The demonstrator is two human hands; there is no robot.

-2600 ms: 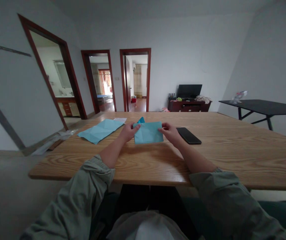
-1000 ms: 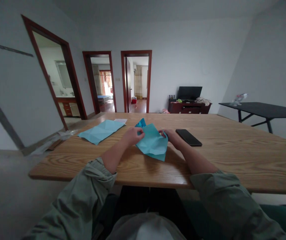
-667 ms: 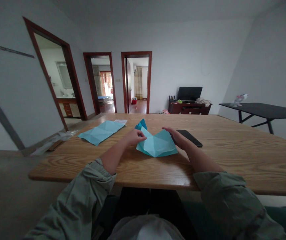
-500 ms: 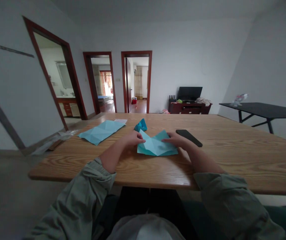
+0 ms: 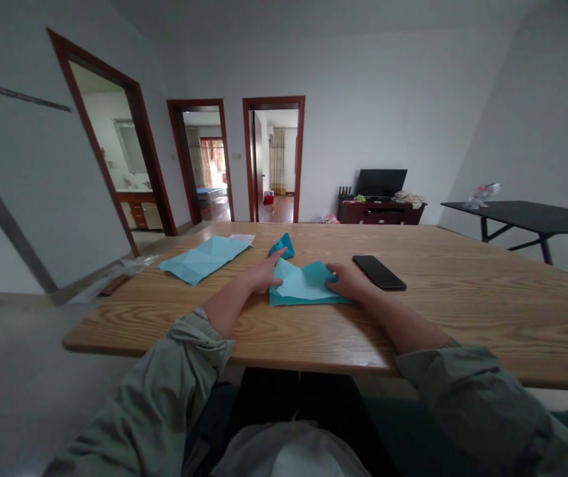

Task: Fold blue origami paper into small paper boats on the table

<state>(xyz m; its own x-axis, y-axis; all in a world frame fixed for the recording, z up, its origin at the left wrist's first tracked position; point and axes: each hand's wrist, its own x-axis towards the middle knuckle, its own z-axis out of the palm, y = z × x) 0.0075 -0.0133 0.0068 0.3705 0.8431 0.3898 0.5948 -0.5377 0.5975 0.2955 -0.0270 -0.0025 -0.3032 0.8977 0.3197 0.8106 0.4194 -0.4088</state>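
A creased light-blue sheet of paper (image 5: 304,281) lies folded on the table in front of me, its upper layer over a darker lower edge. At its left side, my left hand (image 5: 265,273) has thumb and index finger spread apart. The thumb touches the sheet, and the index finger reaches toward a small folded blue paper piece (image 5: 286,244) just behind. My right hand (image 5: 347,279) is closed on the sheet's right side, fingertips curled at its upper right edge. What lies under both palms is hidden.
Another creased light-blue sheet (image 5: 204,258) lies to the left on the wooden table (image 5: 463,305), with a pale printed paper (image 5: 243,238) at its far corner. A black phone (image 5: 379,272) rests right of my right hand. Beyond stands a black table (image 5: 537,215).
The sheet's upper layer has come down flatter over the lower one. My left index finger has stretched out from the sheet's edge toward the folded piece. The right hand stays at its side.
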